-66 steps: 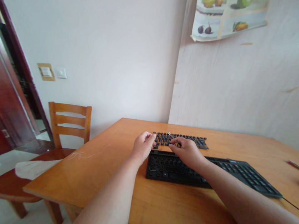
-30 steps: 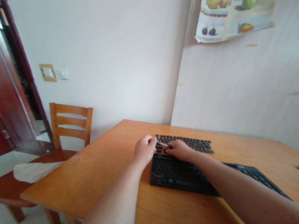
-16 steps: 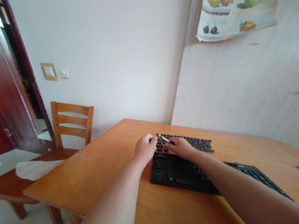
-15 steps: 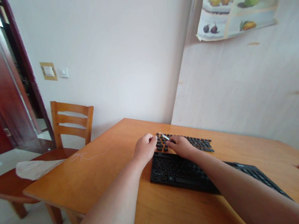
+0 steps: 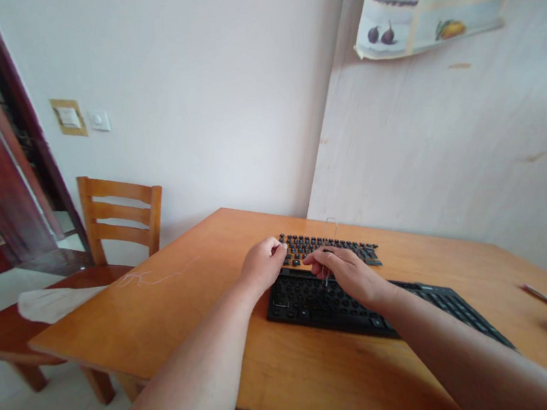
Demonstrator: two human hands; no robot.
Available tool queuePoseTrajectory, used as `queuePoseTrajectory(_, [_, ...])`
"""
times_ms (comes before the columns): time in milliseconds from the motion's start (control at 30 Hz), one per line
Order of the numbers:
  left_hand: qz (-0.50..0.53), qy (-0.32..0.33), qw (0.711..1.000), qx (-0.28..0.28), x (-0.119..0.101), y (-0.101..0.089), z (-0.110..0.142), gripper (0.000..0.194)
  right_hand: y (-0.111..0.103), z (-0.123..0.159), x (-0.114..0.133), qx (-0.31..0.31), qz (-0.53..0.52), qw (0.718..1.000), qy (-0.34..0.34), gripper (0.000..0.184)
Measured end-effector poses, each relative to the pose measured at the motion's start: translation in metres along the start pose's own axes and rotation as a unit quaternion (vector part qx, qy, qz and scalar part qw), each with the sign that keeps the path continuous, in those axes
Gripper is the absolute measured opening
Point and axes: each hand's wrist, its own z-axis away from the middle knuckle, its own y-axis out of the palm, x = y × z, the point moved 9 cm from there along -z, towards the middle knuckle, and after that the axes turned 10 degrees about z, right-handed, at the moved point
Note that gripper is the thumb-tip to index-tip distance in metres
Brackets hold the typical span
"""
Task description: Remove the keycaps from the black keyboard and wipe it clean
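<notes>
One black keyboard (image 5: pixel 345 315) is laid on the wooden table (image 5: pixel 182 320), its long axis slanted from left toward the near right; loose keycaps (image 5: pixel 315 244) are spread behind it. A thin metal tool (image 5: pixel 326 278) is grasped by the right hand (image 5: pixel 350 272), its wire end pointed downward over the keyboard. The left hand (image 5: pixel 262 263) is closed beside the keycaps; whether anything is pinched there cannot be told.

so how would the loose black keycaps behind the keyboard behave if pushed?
The keycaps are probably light, being small pieces. A push would likely shift them one by one rather than as a block, since gaps show between many. Rolling seems unlikely: they look blocky and rest on a flat tabletop.
</notes>
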Motion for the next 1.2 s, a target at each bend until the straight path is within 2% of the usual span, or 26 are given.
queuePoseTrajectory(133, [-0.007,-0.002,1.0,0.021,-0.001,0.003,0.002,0.035,-0.003,0.013,0.002,-0.021,0.063,0.998,0.009,0.047])
queuePoseTrajectory(333, [-0.011,-0.002,1.0,0.023,-0.001,0.004,0.003,0.036,0.023,0.025,-0.006,0.069,0.02,0.997,0.04,0.037])
queuePoseTrajectory(567, [-0.005,0.003,1.0,0.02,0.0,0.005,0.004,0.032,0.023,0.034,0.01,0.124,0.09,0.988,-0.039,0.024])
queuePoseTrajectory(733, [-0.008,-0.006,1.0,0.021,0.002,0.007,0.004,0.032,0.028,0.04,0.017,0.164,0.083,0.98,-0.069,0.023])
queuePoseTrajectory(1200, [-0.004,-0.03,0.999,0.038,-0.001,0.012,0.008,0.031,0.039,0.044,0.019,0.192,0.059,0.977,-0.071,0.024])
